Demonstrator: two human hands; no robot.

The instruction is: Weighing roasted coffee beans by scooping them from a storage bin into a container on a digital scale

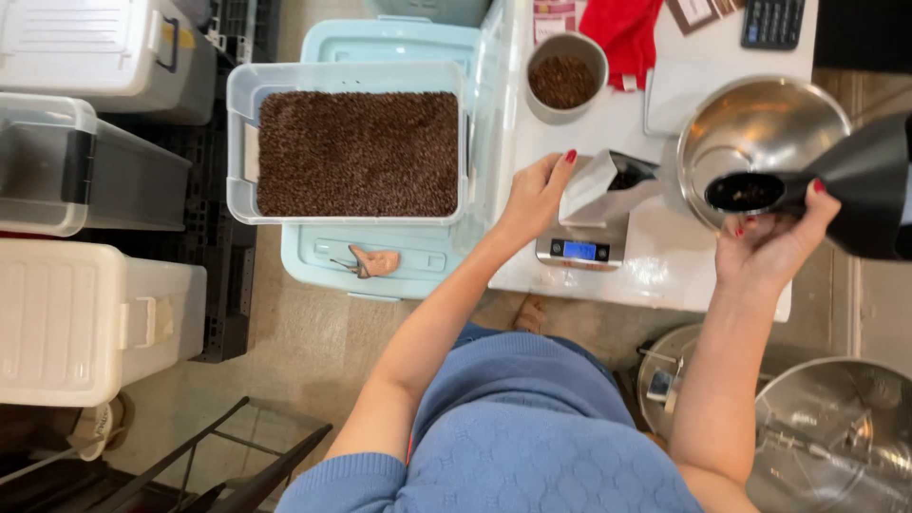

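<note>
Bag held open on the scale, black funnel brought over with beans in its mouth

The left hand (534,195) pinches the rim of the small white bag (600,188) that stands on the scale (579,249), fingers curled on the edge so the mouth stays open and upright while the lit display in front stays uncovered. The right hand (771,242) is wrapped from below around the narrow end of the black funnel (836,185), tilted so its opening faces the bag; dark beans show inside it. The funnel sits just beside the bag, in front of the steel bowl (760,133). A clear tub of beans (356,152) rests on a pale blue lid to the left, and a grey cup of beans (566,78) stands behind the scale, both within easy reach
</note>
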